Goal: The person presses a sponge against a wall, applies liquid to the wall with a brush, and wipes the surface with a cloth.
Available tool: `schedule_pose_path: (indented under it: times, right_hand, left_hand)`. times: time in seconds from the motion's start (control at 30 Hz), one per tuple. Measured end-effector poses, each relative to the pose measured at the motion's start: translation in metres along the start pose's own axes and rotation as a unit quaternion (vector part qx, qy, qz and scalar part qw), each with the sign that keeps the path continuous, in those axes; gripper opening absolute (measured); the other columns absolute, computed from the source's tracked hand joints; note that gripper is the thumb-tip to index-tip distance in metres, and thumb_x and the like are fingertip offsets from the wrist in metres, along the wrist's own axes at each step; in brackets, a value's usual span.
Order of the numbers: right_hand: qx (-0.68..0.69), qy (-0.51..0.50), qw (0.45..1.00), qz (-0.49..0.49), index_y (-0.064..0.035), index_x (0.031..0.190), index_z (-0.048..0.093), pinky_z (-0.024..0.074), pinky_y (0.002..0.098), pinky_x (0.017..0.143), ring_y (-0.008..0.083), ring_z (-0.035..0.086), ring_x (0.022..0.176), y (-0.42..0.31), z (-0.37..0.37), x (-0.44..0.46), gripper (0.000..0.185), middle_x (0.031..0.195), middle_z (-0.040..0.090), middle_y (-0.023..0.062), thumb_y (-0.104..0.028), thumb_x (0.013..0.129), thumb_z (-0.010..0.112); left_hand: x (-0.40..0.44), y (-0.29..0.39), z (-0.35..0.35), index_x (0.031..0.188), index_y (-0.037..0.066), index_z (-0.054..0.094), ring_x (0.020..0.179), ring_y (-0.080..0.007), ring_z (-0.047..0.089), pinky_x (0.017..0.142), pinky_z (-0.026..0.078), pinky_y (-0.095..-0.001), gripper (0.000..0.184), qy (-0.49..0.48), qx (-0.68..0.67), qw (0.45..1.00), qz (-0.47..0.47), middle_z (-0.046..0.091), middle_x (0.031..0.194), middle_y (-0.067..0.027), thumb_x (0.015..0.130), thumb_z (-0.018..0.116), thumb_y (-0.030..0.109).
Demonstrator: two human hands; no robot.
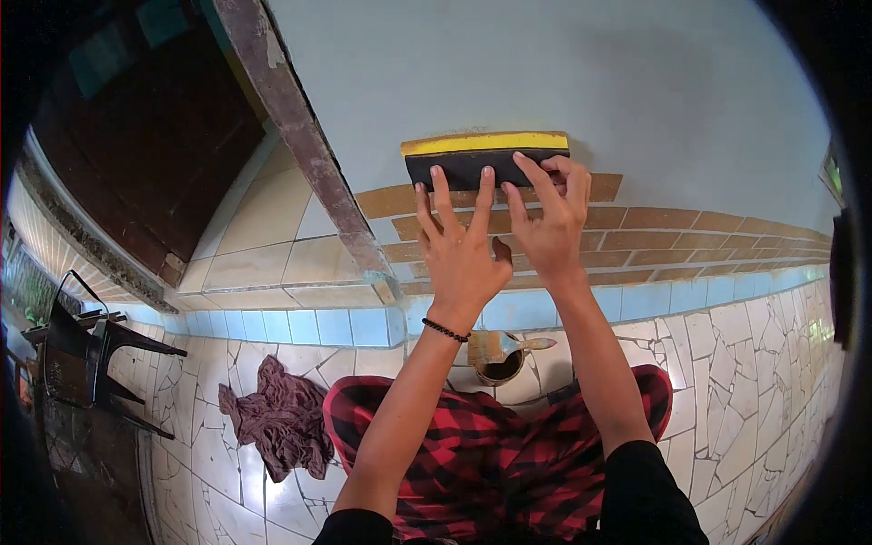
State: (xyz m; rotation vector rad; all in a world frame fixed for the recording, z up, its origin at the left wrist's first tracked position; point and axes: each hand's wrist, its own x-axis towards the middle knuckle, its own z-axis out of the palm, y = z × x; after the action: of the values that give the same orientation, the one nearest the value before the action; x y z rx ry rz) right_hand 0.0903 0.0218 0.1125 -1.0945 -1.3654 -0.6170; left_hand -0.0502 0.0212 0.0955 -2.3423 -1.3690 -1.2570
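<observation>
Seen from the head camera, pressing a board [472, 159], black with a yellow strip along the upper side, against the pale wall [454, 64], just over the top row of brown bricks [718, 221]. Bearing on the board's lower half with the left hand [459, 254], fingers spread and unclenched, thumb off it. Touching the board's right end with the right hand [556, 222], forefinger laid on the black face and other fingers bent; impossible to tell whether pinching the edge or only pushing. Judging by looks, light, thin and fairly stiff, hardly fragile, perhaps prone to slide on the smooth wall under uneven pressure. Best held by the two short ends, or flat under spread fingertips. Hemmed in left of the board by a rough post [309, 145], leaving little room on that side. Crowded well below the board by a tin [498, 381] with a brush [490, 347] across its mouth, in reach of a careless wrist. Strewn lower left of the board with a crumpled cloth [277, 418] and, farther out, a black chair [100, 363], both out of the way.
</observation>
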Motion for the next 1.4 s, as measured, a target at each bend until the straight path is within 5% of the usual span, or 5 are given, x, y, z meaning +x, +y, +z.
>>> schedule_pose_path:
  times: [0.4, 0.7, 1.0, 1.3, 1.4]
  right_hand:
    - [0.0, 0.006, 1.0, -0.006, -0.0107, 0.121, 0.079, 0.0514, 0.0378, 0.082, 0.029, 0.057, 0.103, 0.011, 0.011, 0.003, 0.045, 0.115, 0.059, 0.0125, -0.003, 0.078, 0.086]
    - [0.008, 0.015, 1.0, -0.007, -0.0112, 0.12, 0.079, 0.0498, 0.0378, 0.081, 0.0279, 0.056, 0.1, 0.019, 0.018, 0.002, 0.046, 0.113, 0.058, 0.0113, -0.002, 0.076, 0.087]
    - [0.02, 0.001, 1.0, 0.012, -0.0121, 0.119, 0.079, 0.0508, 0.0386, 0.082, 0.0287, 0.056, 0.099, 0.021, 0.02, 0.009, 0.045, 0.114, 0.058, 0.0109, -0.002, 0.075, 0.087]
    - [0.045, -0.012, 0.998, 0.036, -0.0104, 0.121, 0.077, 0.0511, 0.0394, 0.085, 0.0299, 0.057, 0.101, 0.01, -0.001, 0.003, 0.04, 0.115, 0.058, 0.0121, -0.001, 0.082, 0.081]
    - [0.068, -0.009, 0.997, 0.041, -0.0087, 0.118, 0.076, 0.0515, 0.0397, 0.085, 0.0304, 0.058, 0.101, 0.012, -0.006, 0.006, 0.035, 0.115, 0.058, 0.0133, 0.0, 0.084, 0.08]
  left_hand:
    - [0.006, 0.0, 0.013, 0.162, 0.034, 0.044, 0.151, -0.0599, 0.019, 0.107, 0.046, -0.0697, 0.1, 0.015, -0.002, 1.0, -0.009, 0.013, 0.17, -0.0254, 0.071, 0.077, 0.009]
    - [0.011, 0.002, 0.018, 0.161, 0.034, 0.047, 0.149, -0.0614, 0.021, 0.095, 0.058, -0.0607, 0.096, 0.015, 0.001, 1.0, -0.021, 0.017, 0.17, -0.0268, 0.073, 0.072, 0.006]
    - [0.017, 0.004, 0.019, 0.159, 0.033, 0.05, 0.146, -0.0625, 0.028, 0.093, 0.06, -0.0573, 0.093, 0.038, 0.014, 0.999, -0.016, 0.021, 0.169, -0.0279, 0.073, 0.071, 0.006]
    - [0.009, 0.005, 0.001, 0.161, 0.027, 0.046, 0.148, -0.0608, 0.026, 0.119, 0.035, -0.0644, 0.094, 0.038, -0.048, 0.998, 0.014, 0.019, 0.169, -0.0271, 0.073, 0.075, 0.012]
    - [0.007, 0.005, -0.006, 0.162, 0.026, 0.046, 0.149, -0.0593, 0.025, 0.12, 0.034, -0.0643, 0.093, 0.017, -0.056, 0.998, 0.006, 0.018, 0.169, -0.0268, 0.074, 0.074, 0.012]
